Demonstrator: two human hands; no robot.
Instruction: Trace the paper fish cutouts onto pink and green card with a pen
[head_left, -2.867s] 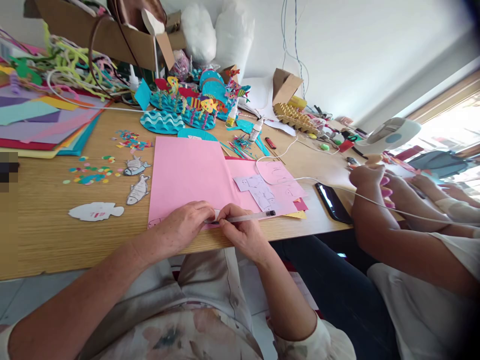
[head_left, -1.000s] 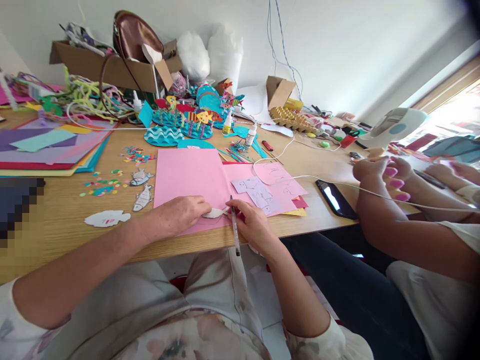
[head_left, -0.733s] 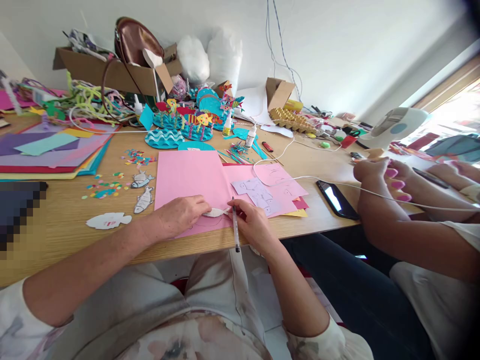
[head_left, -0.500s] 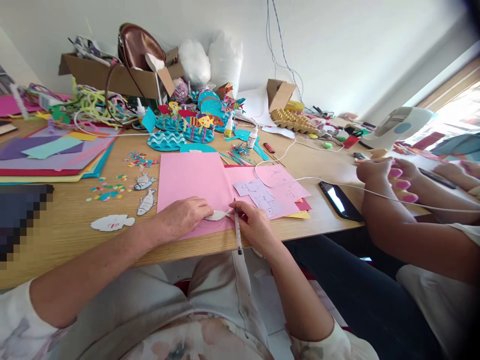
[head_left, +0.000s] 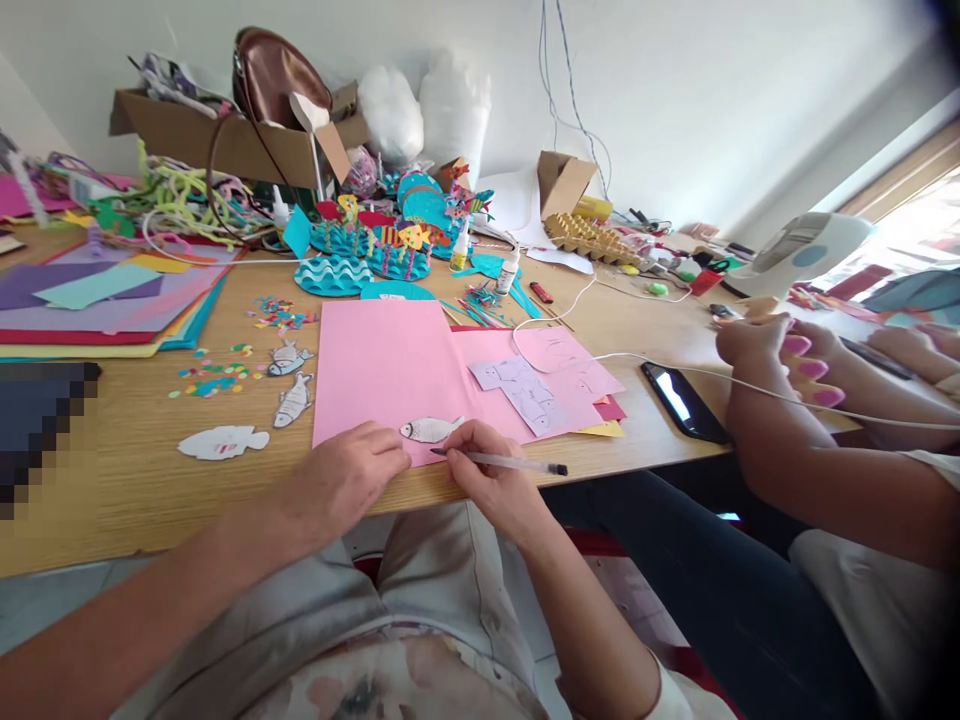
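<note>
A white paper fish cutout (head_left: 433,430) with a drawn eye and scales lies on the pink sheet (head_left: 381,365), close to the table's front edge. My right hand (head_left: 491,478) grips a pen (head_left: 517,462) with a clear barrel; its dark tip points left, just under the fish. Resting on the sheet's lower left edge, my left hand (head_left: 356,475) has its fingers laid out and holds nothing. To the left are two grey-and-white fish cutouts (head_left: 293,400) and a larger white fish cutout (head_left: 223,442).
Another pink sheet with a lilac paper (head_left: 517,390) of fish drawings lies to the right, beside a phone (head_left: 682,402) and a white cable. Confetti (head_left: 217,375), glue bottles (head_left: 508,270) and blue wave models (head_left: 334,275) are behind. A co-worker's hands (head_left: 787,350) are at right.
My left hand has moved down and left off the fish, uncovering it. My right hand has tilted the pen from upright to nearly level, its tip now below the fish.
</note>
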